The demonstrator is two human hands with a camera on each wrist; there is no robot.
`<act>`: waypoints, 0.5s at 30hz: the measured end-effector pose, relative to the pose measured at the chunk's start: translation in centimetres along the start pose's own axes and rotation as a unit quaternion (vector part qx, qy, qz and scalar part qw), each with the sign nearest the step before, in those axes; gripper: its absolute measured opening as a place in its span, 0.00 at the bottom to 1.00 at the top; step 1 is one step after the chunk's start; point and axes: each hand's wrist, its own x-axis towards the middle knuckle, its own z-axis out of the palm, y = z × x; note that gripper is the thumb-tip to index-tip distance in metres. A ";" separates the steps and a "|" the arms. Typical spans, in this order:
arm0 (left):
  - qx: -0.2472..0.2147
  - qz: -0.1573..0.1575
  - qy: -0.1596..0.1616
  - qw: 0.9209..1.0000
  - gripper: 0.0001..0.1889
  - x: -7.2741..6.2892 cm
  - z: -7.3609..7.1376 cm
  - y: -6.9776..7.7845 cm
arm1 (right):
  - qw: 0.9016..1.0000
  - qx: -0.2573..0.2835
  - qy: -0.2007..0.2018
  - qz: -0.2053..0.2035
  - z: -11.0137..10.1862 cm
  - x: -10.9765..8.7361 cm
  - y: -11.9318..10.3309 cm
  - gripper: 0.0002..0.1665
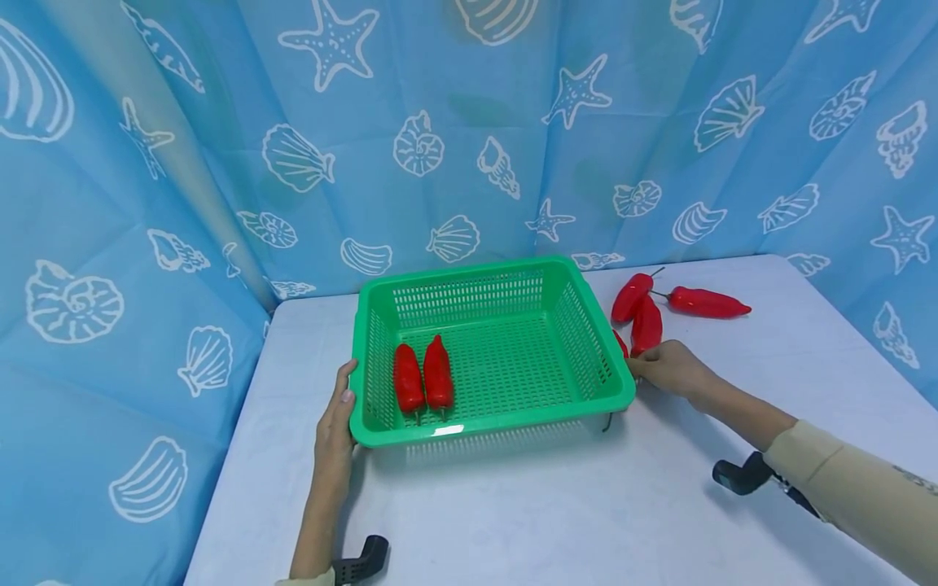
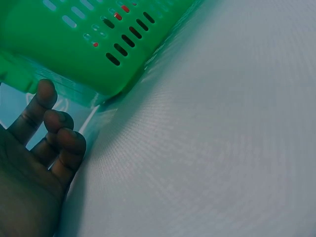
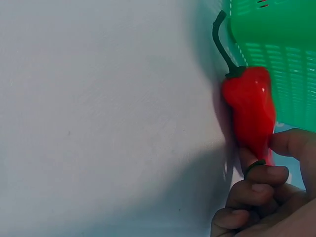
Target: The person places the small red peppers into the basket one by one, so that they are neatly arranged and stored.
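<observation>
A green plastic basket [image 1: 469, 435] with slotted walls stands on the table, and two red peppers [image 1: 408, 378] lie side by side in its left part. Along the basket's left rim rests my left hand [image 1: 337, 423]; the left wrist view shows its fingers [image 2: 47, 91] lightly bent, right at the rim. Beside the right wall, my right hand [image 1: 670, 370] pinches the narrow tip of a red pepper [image 3: 252, 108] between thumb and fingers. Its green stem [image 3: 224, 47] points away from the hand. From the head view, the basket mostly hides this pepper.
Behind my right hand lie more red peppers: one upper left [image 1: 632, 298], one close to the fingers [image 1: 646, 325], and one farther right [image 1: 707, 303]. White cloth covers the table [image 1: 513, 521]. A blue shell-patterned curtain [image 1: 454, 179] hangs at the back and left.
</observation>
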 end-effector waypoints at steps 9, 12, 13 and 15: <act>0.002 0.000 -0.004 1.000 0.26 -0.1 0.1 0.2 | 1.000 -0.005 0.010 -0.016 -1.0 -0.2 0.3 0.33; 0.002 0.001 -0.007 1.000 0.25 -0.1 0.0 0.2 | 1.000 -0.008 0.009 -0.019 -1.5 -0.2 0.2 0.33; 0.002 0.001 -0.007 1.000 0.25 -0.1 0.0 0.2 | 1.000 -0.007 0.009 -0.019 -1.6 -0.3 0.1 0.33; 0.000 0.001 -0.007 1.000 0.25 -0.1 0.0 0.1 | 1.000 -0.003 0.008 -0.018 -1.9 -0.4 -0.1 0.33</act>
